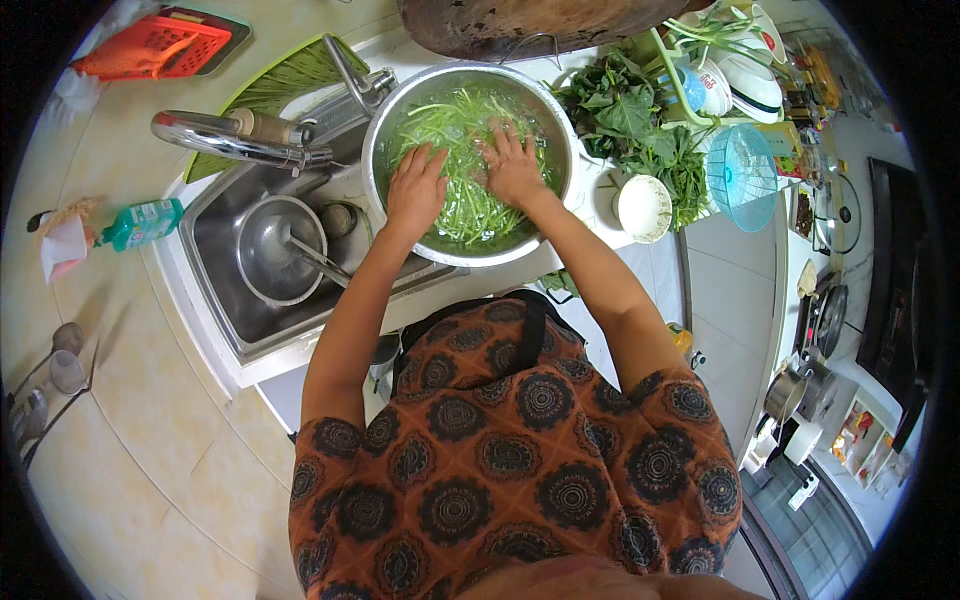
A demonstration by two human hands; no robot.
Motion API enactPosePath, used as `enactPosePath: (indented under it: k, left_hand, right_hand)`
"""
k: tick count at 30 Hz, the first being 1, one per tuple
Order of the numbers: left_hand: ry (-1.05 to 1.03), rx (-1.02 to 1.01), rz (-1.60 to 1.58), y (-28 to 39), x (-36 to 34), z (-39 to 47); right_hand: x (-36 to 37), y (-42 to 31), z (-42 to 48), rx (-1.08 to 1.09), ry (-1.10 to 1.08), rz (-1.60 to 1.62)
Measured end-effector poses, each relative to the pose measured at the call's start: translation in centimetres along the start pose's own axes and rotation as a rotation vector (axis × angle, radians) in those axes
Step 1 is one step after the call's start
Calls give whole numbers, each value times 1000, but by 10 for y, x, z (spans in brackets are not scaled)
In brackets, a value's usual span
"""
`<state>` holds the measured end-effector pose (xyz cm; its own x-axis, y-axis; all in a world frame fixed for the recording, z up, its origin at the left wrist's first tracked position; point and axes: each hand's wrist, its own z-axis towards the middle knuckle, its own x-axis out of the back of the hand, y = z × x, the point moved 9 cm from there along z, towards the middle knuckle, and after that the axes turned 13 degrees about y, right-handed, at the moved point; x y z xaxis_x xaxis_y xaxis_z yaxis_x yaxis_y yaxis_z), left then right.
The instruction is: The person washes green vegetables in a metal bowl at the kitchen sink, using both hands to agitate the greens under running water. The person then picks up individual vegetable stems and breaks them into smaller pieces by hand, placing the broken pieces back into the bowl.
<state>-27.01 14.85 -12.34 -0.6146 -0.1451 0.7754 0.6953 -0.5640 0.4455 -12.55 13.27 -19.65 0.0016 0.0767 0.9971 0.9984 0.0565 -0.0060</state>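
A large round metal basin point(564, 214) of water sits across the right part of the sink and the counter. Thin green vegetable stems point(472, 214) float in it in a loose tangle. Over the left side of the basin, my left hand point(418, 191) lies palm down, its fingers slightly apart on the stems. My right hand point(516, 166) reaches in from the right with fingers spread, fingertips in the water among the stems. What lies under both palms is hidden. Neither hand shows a clear grip on anything.
Left of the basin, the steel sink point(217, 281) holds a metal bowl point(262, 259) with a long handle across it. A chrome faucet point(225, 142) rises behind. Leafy greens point(619, 105), a white bowl point(643, 208) and a blue plastic basket point(742, 178) stand at right.
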Motion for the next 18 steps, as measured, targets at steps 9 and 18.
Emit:
enactPosePath:
  k: [9,18]
  left_hand:
    - [-243,473,-68,-79,-55,4]
    - [-25,862,-474,-87,-33,-15]
  right_hand:
    - [5,2,6,69,111,32]
    - [27,2,-6,18,266,77]
